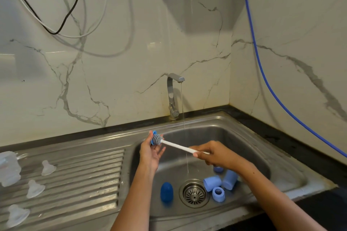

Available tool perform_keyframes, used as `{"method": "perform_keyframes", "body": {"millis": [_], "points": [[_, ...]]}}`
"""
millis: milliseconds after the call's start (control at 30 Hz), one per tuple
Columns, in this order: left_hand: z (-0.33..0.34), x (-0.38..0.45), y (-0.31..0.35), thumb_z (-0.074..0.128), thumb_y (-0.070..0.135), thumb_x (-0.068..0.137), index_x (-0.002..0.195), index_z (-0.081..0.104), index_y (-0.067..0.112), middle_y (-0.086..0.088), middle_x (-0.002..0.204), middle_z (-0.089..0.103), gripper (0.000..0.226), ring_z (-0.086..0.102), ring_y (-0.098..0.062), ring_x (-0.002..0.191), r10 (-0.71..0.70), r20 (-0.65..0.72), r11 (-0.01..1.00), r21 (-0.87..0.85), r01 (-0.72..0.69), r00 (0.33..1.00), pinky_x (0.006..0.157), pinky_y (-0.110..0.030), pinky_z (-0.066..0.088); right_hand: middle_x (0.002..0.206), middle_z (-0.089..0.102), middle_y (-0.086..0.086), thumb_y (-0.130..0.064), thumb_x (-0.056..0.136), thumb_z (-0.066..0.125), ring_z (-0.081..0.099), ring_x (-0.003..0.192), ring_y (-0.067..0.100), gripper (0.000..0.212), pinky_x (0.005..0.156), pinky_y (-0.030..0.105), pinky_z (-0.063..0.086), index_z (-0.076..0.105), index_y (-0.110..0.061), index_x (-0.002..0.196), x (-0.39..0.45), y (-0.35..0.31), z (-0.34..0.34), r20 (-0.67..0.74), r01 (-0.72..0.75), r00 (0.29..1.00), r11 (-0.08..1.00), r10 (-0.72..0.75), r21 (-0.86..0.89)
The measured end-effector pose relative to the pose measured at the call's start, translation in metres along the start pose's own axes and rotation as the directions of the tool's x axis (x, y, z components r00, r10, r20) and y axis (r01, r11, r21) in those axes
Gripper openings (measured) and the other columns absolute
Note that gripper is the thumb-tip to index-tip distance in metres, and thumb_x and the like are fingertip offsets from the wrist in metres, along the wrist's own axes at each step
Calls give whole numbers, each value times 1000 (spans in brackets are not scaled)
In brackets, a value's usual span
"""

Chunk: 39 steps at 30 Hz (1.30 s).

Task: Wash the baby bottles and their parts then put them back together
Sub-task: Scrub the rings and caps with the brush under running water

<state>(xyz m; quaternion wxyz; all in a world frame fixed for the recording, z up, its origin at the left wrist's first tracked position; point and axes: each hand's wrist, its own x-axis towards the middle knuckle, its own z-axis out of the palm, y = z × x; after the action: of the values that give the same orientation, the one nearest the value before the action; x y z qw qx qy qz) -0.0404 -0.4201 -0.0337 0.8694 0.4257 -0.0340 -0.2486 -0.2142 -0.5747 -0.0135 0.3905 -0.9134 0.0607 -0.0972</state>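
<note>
The left hand [150, 151] holds a small blue ring [153, 137] at its fingertips over the sink [262, 137]; the right hand [212, 155] grips the white handle of the brush [157, 139], whose grey head is pressed against the ring, just left of the thin stream from the tap [173, 95]. The ring looks light, stiff and, being wet, slippery; best pinched by its outer rim, as here. More blue parts [216, 184] and a dark blue cap [166, 191] lie by the drain [194, 193]; these are hard plastic and should stand a firm grasp. Three clear teats [34, 188] on the counter [84, 165] are soft and floppy, best lifted by the base flange; a clear bottle [9, 169] stands at the far left. No writing or brand can be read.
</note>
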Motion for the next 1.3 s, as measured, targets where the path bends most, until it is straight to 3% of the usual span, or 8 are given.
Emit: {"method": "perform_keyframes", "body": {"millis": [167, 267, 367, 533, 600, 733, 900, 1300], "points": [[0, -2, -1, 49, 32, 97, 127, 50, 12, -12, 105, 65, 36, 61, -24, 101, -56, 0, 998, -32, 56, 998, 103, -48, 37, 69, 68, -8, -33, 92, 63, 52, 54, 5, 15, 58, 20, 48, 71, -30, 105, -3, 19, -18, -15, -76, 997, 997, 76, -15], [-12, -1, 8, 48, 35, 97, 138, 42, 14, -14, 126, 59, 46, 53, -25, 121, -48, -23, 998, -53, 47, 999, 109, -50, 32, 72, 70, -5, -33, 92, 62, 54, 52, 4, 15, 54, 15, 45, 73, -30, 102, -6, 31, -28, -82, -154, 986, 984, 146, -92], [-15, -2, 9, 50, 35, 96, 140, 40, 14, -16, 135, 53, 50, 47, -27, 129, -89, -27, 996, -17, 89, 996, 110, -49, 32, 76, 67, 2, -36, 96, 54, 64, 73, 17, 24, 68, 29, 49, 72, -24, 106, -6, 39, -26, -190, -248, 960, 941, 207, -229], [6, -7, -9, 68, 25, 86, 130, 46, 2, -20, 112, 53, 54, 56, -29, 103, -200, -86, 975, 83, 207, 976, 96, -40, 46, 95, 71, 10, -34, 98, 50, 65, 89, 25, 30, 83, 38, 53, 71, -19, 112, -6, 46, -23, -269, -368, 914, 901, 305, -231], [19, -6, -15, 69, 19, 85, 128, 47, -1, -20, 106, 54, 52, 56, -27, 95, -206, -117, 977, 31, 210, 972, 92, -35, 48, 98, 70, 9, -33, 98, 49, 65, 90, 25, 30, 84, 38, 53, 70, -18, 114, -4, 47, -22, -306, -394, 896, 893, 321, -217], [45, 2, -31, 63, 15, 91, 131, 46, -6, -24, 133, 51, 49, 51, -34, 123, -286, -97, 936, -243, 255, 953, 105, -42, 43, 101, 70, 10, -32, 99, 48, 64, 93, 25, 31, 84, 37, 52, 69, -16, 114, -1, 49, -20, -325, -424, 879, 884, 349, -198], [64, 21, -58, 50, 15, 98, 129, 47, -2, -22, 139, 48, 35, 45, -39, 129, -355, -36, 826, -479, 296, 934, 108, -49, 37, 102, 70, 8, -33, 98, 48, 64, 94, 25, 30, 83, 36, 51, 70, -18, 113, 2, 50, -23, -322, -445, 871, 873, 371, -199], [65, 35, -66, 48, 13, 99, 132, 48, -1, -22, 140, 48, 36, 45, -36, 130, -332, 114, 784, -520, 340, 937, 112, -45, 32, 99, 70, 7, -34, 98, 48, 64, 91, 23, 30, 80, 34, 50, 69, -20, 115, 3, 49, -23, -298, -458, 871, 866, 391, -202]]}}
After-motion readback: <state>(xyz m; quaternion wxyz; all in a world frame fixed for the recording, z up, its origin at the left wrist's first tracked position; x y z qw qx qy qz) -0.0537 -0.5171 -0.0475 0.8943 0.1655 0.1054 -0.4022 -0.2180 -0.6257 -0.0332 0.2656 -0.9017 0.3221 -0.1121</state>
